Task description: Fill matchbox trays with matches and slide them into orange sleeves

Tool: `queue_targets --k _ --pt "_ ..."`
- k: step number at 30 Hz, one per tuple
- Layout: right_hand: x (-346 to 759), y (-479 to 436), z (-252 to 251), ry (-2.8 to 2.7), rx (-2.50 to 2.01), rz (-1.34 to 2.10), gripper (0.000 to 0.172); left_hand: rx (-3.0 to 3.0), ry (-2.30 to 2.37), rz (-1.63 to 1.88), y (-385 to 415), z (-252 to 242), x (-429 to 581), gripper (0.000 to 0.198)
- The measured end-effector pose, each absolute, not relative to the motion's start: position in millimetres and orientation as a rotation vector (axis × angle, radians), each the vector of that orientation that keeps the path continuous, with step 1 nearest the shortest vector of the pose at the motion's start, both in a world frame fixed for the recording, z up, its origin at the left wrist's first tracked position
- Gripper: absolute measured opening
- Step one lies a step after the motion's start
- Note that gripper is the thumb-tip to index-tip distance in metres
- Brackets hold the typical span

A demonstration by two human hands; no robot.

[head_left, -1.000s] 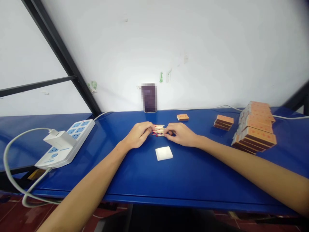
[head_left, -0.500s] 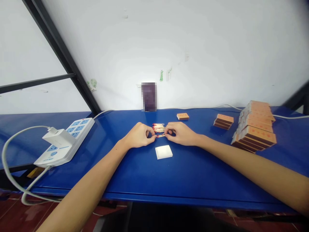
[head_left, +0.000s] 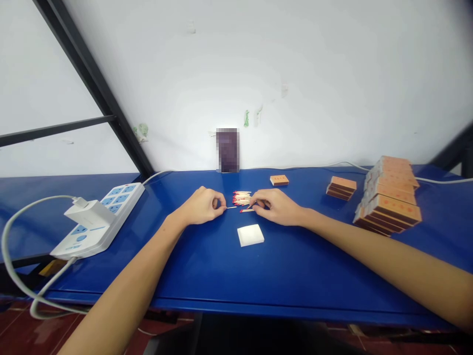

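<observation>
My left hand [head_left: 206, 206] is closed in a pinch on a single match [head_left: 231, 207], its pale stick pointing right from the fingertips. My right hand [head_left: 272, 206] pinches a second match [head_left: 247, 211], whose red head points left. Just behind and between the hands lies a small pile of red-headed matches [head_left: 242, 198], its right end close against my right fingers. Nearer to me, a white shallow tray, like a matchbox's inner drawer [head_left: 251, 235], lies on the blue table [head_left: 221, 276].
An orange matchbox [head_left: 279, 180] lies behind my right hand. Farther right are a short stack of matchboxes [head_left: 341, 188] and a larger stack [head_left: 391, 197]. A white power strip [head_left: 111, 217] with a plugged-in charger [head_left: 90, 219] and looping cable sits left. A pixelated dark object [head_left: 228, 150] leans against the wall.
My left hand has drawn away to the left, with a match now showing in its fingertips. My right hand stays nearly in place, and its match shows more clearly.
</observation>
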State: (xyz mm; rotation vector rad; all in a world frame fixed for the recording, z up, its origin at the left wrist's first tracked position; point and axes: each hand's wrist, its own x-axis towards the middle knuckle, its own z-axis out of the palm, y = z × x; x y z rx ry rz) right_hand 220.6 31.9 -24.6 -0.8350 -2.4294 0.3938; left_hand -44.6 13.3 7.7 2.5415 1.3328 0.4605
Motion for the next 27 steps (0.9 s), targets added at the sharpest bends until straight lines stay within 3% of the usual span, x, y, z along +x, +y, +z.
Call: queue_targets --k 4,15,27 --pt "221 32 -27 -2.382 -0.928 0.335 0.02 2.489 1.311 0.485 12 0 -31 0.015" --pt "218 32 -23 -2.405 -0.949 0.368 0.009 2.533 1.314 0.52 12 -7 -23 0.014" --pt "221 31 -23 -2.485 -0.826 0.315 0.024 2.499 1.336 0.535 12 -9 -21 0.016"
